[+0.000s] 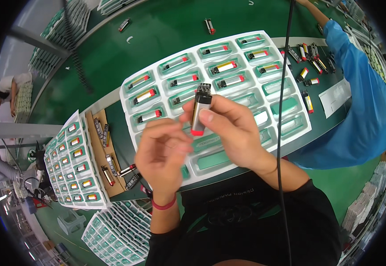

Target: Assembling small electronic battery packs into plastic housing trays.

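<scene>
In my right hand (pixel 235 133) is a small battery cell (pixel 198 114), pinched between thumb and fingers. It has a silver body, a red end pointing down and a black circuit board at the top. Just left of it is my left hand (pixel 164 148), its fingers loosely curled and apart, with nothing seen in them; they are slightly blurred. Both hands are above a white blister tray (pixel 228 172) with green-looking pockets. Similar battery cells (pixel 225 67) lie singly in its far and left pockets, while several pockets near the right and front hold none.
A second filled tray (pixel 75 155) stands at the left, beside loose cells on brown cardboard (pixel 113 188). More loose cells (pixel 312 57) lie at the right, near a co-worker's blue sleeve (pixel 357 97). A black cable (pixel 283 111) hangs across the view. Stacked trays (pixel 113 235) stand below.
</scene>
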Demonstrator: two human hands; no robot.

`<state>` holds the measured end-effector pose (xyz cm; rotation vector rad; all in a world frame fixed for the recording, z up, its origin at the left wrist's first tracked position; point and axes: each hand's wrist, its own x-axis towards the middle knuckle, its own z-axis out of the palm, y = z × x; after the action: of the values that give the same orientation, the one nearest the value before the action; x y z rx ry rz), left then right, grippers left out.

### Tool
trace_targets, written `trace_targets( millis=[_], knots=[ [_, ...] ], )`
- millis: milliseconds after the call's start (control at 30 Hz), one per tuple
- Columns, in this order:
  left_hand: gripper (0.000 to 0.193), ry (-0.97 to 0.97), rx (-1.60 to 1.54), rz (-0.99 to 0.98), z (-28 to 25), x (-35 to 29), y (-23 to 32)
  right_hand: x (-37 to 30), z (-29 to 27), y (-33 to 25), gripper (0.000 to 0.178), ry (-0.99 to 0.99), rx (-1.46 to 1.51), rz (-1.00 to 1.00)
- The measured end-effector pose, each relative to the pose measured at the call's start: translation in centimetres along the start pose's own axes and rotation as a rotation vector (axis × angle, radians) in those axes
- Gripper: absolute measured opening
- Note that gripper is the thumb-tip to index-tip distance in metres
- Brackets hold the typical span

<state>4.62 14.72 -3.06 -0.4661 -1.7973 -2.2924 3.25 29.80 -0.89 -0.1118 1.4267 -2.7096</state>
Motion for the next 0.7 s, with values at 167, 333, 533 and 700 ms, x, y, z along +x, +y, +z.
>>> trace_targets(
  millis=[167, 333, 533, 700],
  knots=[
    [0.036, -0.128, 0.042, -0.100, -0.4, 2.1, 2.0, -0.5, -2.8, -2.2, 0.027, -0.339, -0.166, 0.272],
    [0.028, -0.305, 0.192, -0.147, -0.3, 2.5, 1.9, -1.6, -4.0, -2.7, 0.019, -0.273, -0.135, 0.426],
    [0.024, -0.167, 0.471, 0.168, 2.3, 2.8, 0.0, -2.5, -4.6, -1.2, 0.029, 0.010, -0.136, -0.060],
    [0.026, -0.147, 0.341, 0.075, 3.1, 3.9, -0.2, -2.1, -7.4, -2.9, 0.034, -0.079, -0.101, -0.047]
  ],
)
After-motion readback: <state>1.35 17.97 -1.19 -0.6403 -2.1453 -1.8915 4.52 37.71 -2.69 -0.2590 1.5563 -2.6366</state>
